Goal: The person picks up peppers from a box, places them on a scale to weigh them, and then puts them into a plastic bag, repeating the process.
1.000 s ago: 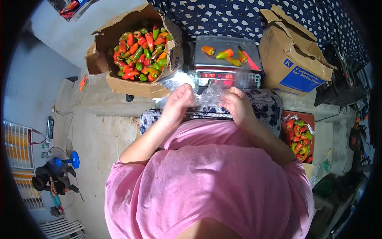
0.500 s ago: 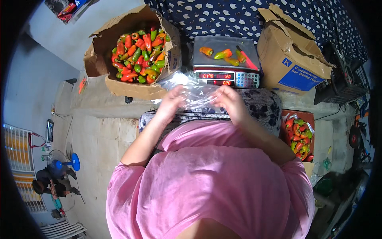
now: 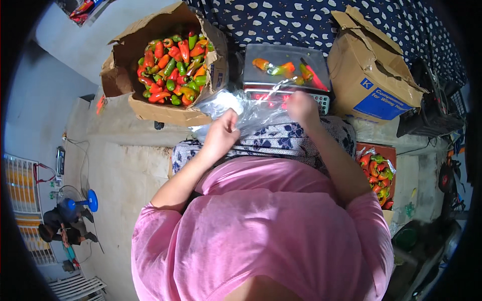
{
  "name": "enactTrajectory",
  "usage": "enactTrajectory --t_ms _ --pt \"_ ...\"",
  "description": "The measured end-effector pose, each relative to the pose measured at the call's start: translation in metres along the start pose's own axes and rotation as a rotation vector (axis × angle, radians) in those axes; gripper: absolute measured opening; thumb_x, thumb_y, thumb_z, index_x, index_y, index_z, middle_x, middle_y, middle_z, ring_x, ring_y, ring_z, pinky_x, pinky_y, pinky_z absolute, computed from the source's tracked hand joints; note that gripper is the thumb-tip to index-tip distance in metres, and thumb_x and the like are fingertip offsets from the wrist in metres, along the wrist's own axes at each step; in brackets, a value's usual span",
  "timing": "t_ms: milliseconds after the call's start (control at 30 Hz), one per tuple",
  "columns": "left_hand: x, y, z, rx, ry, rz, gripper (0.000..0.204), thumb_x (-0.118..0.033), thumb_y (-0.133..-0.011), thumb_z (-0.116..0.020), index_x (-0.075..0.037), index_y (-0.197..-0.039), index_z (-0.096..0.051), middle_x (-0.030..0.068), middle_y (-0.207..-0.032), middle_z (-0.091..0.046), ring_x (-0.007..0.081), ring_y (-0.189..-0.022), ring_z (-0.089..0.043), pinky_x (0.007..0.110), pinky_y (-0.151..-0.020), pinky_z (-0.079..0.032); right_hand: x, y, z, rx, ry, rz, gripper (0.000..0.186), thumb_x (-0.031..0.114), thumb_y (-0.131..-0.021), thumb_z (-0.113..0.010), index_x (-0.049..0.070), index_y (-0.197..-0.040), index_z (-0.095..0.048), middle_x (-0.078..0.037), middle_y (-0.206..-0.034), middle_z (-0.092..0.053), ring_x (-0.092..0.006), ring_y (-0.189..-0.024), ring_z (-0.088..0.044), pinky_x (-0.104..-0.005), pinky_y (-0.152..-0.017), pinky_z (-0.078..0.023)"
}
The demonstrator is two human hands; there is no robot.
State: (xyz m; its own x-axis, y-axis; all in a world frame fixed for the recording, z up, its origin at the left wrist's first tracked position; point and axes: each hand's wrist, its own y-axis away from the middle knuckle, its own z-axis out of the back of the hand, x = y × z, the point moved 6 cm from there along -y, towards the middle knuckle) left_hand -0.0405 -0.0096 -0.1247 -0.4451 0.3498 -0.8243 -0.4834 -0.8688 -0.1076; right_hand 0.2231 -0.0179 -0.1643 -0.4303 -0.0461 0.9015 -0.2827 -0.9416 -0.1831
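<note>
A clear plastic bag (image 3: 258, 113) stretches between my two hands, loose and crinkled. My left hand (image 3: 222, 134) pinches it on the left, close to a cardboard box of peppers (image 3: 173, 65). On the right, my right hand (image 3: 303, 111) grips the bag in front of the digital scale (image 3: 251, 75), its fingers slightly blurred. Part of the film covers the scale's display and front edge. Several orange and green peppers (image 3: 260, 63) lie on the scale's platform, some seen through the film. Beside them is a slim tool with a pink-red handle (image 3: 315, 78).
A second cardboard box (image 3: 386, 98) with open flaps stands right of the scale, a black plastic crate (image 3: 432, 118) beyond it. Lower right, a reddish container (image 3: 389, 152) holds more peppers. At far left, a person (image 3: 65, 226) sits near a blue fan (image 3: 91, 200).
My right hand has moved up and slightly right, drawing the bag's film over the scale's front. My left hand has shifted slightly right, still on the bag.
</note>
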Motion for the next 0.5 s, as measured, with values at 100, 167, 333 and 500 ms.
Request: enactTrajectory --t_ms 100,167,333,500 --pt "-0.022 -0.010 -0.002 -0.023 -0.193 -0.394 0.025 0.004 -0.067 -0.061 -0.008 -0.087 -0.056 0.0072 -0.082 -0.055 0.0288 -0.073 -0.055 0.035 -0.063 -0.042 -0.048 -0.024 -0.011 0.068 -0.076 -0.048 0.021 0.011 -0.079 -0.070 0.003 -0.068 -0.053 -0.005 -0.054 -0.048 -0.0119 -0.049 -0.049 -0.0320 -0.048 -0.040" --pt "-0.019 -0.014 0.009 -0.029 -0.435 -0.418 0.034 0.003 -0.066 -0.061 -0.008 -0.098 -0.057 0.0091 -0.089 -0.056 0.0299 -0.077 -0.057 0.036 -0.068 -0.044 -0.051 -0.033 -0.019 0.208 -0.171 -0.110 0.021 0.012 -0.078 -0.070 0.003 -0.068 -0.054 -0.004 -0.056 -0.049 -0.0113 -0.052 -0.050 -0.0308 -0.051 -0.041" --pt "0.028 -0.018 -0.006 0.105 -0.725 -0.150 0.063 -0.003 -0.067 -0.064 0.000 -0.128 -0.046 0.0199 -0.124 -0.053 0.0368 -0.097 -0.060 0.043 -0.085 -0.049 0.002 -0.059 0.000 0.380 0.373 0.661 0.026 0.023 -0.078 -0.074 0.006 -0.089 -0.058 -0.009 -0.093 -0.058 -0.0186 -0.084 -0.057 -0.0349 -0.076 -0.045" --pt "0.014 -0.022 -0.021 0.242 -0.570 -0.041 0.068 -0.007 -0.070 -0.067 0.001 -0.132 -0.040 0.0267 -0.133 -0.045 0.0412 -0.095 -0.061 0.045 -0.083 -0.051 -0.059 -0.121 0.024 0.088 1.090 0.120 0.054 0.045 -0.065 -0.077 0.011 -0.104 -0.061 -0.009 -0.114 -0.057 -0.0318 -0.105 -0.055 -0.0524 -0.088 -0.041"
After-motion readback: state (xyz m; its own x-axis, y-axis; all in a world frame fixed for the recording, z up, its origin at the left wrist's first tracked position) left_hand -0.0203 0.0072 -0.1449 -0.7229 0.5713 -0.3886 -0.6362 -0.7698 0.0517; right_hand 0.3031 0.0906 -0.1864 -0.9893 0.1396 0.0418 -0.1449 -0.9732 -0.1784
